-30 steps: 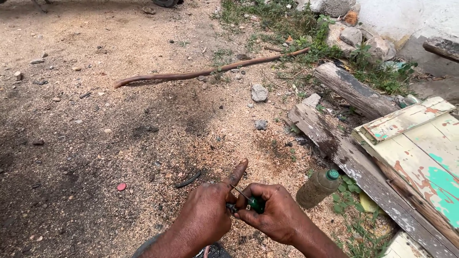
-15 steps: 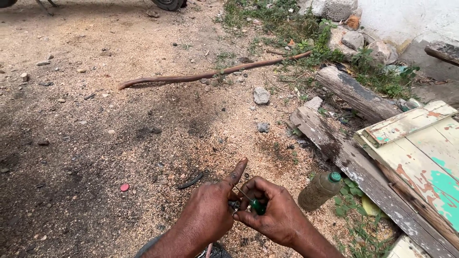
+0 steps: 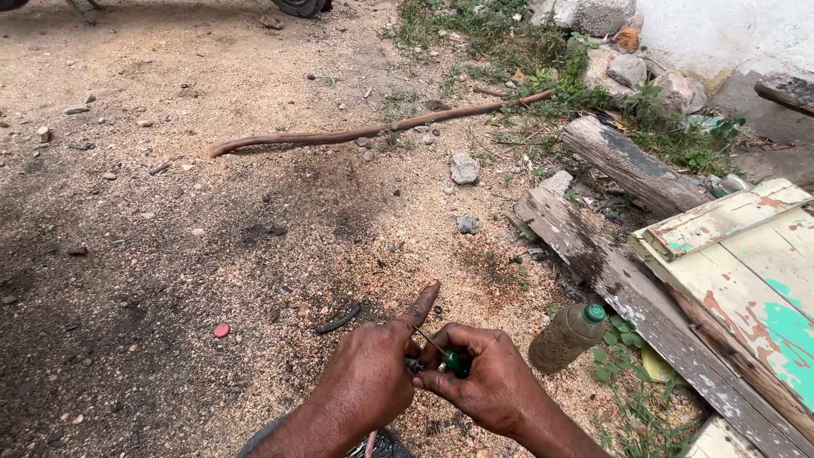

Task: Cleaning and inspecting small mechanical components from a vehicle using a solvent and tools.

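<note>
Holding one green screwdriver (image 3: 455, 362), my right hand (image 3: 485, 383) clamps its handle. My left hand (image 3: 373, 373) pinches a small part (image 3: 415, 365), index finger out. One bottle (image 3: 566, 337) lies near.

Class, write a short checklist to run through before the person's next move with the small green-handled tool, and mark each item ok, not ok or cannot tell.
1. Both hands on the work: left hand and right hand meet: ok.
2. Green-handled tool gripped in the right hand: ok.
3. Small part under the left fingers: hidden, cannot tell.
4. Left forefinger away from the tool's thin shaft: it lies alongside it, not ok.
5. Bottle out of the hands' way: ok.
</note>
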